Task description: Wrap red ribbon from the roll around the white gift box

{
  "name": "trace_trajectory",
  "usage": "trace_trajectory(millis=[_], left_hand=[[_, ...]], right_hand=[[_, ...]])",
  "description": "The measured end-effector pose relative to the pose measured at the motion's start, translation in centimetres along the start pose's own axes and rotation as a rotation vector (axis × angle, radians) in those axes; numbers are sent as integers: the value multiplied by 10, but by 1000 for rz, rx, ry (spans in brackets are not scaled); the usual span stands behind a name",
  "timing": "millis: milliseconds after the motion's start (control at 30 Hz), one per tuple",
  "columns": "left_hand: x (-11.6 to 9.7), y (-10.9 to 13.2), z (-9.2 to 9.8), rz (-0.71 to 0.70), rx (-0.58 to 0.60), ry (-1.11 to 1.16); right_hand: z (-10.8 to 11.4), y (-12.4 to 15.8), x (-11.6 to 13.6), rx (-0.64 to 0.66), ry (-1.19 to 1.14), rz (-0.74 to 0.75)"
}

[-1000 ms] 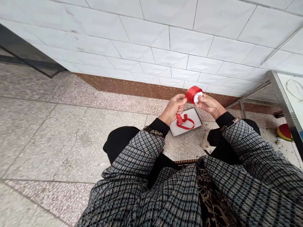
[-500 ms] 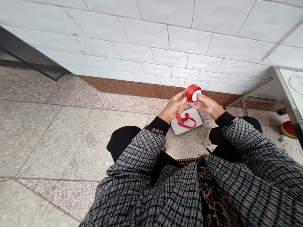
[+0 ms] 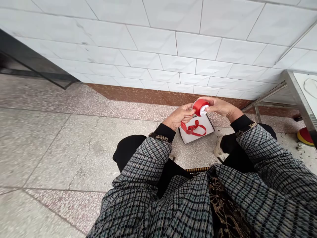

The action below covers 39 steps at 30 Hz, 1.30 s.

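My right hand (image 3: 221,106) is closed around a roll of red ribbon (image 3: 200,107) with a white core, held above the floor. My left hand (image 3: 180,116) pinches the loose red ribbon end right beside the roll. The unrolled ribbon (image 3: 194,129) trails down in loops onto a white flat box (image 3: 198,135) with a dark rim, which lies on the stone floor between my knees.
A white tiled wall (image 3: 173,43) with a brown skirting stands just behind the box. A metal table (image 3: 300,99) stands at the right, with a red and yellow round object (image 3: 305,136) on the floor beneath it. A dark panel (image 3: 29,59) leans at far left.
Both hands have come down a little with the roll, closer to the box. My right hand has turned over the top of the roll. The ribbon loops still rest on the box.
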<state>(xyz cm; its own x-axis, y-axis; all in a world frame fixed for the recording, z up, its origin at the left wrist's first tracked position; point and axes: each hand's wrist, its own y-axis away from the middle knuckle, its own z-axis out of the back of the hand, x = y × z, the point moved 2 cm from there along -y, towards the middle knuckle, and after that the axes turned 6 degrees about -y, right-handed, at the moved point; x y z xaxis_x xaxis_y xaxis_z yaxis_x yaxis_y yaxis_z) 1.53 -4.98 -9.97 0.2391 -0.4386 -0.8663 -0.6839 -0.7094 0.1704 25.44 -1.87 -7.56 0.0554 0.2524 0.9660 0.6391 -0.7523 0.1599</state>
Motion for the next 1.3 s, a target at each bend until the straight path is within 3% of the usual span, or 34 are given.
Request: trace_trajectory(millis=[133,300,367,467,633,1000,1300], left_hand=[[0,1,-3,85,-2,-37],[-11,5,-13,-22,-285,-70],[-14,7,-15,-23,-337,-87],[-16,8,-17,-19,-300,-86],[-12,4,-19,-51,-239,-47],[-5,-1,-36,-280,-446,-31],[0,-2,-43,-189,-471,141]], right_hand=[[3,3,12,-11,281,30],[17,6,18,-192,288,57],[24,8,21,-248,247,70],[27,9,21,-232,132,68],[14,4,13,-177,-139,24],[3,-5,-8,-206,-364,48],[-7,-12,-16,-284,-414,44]])
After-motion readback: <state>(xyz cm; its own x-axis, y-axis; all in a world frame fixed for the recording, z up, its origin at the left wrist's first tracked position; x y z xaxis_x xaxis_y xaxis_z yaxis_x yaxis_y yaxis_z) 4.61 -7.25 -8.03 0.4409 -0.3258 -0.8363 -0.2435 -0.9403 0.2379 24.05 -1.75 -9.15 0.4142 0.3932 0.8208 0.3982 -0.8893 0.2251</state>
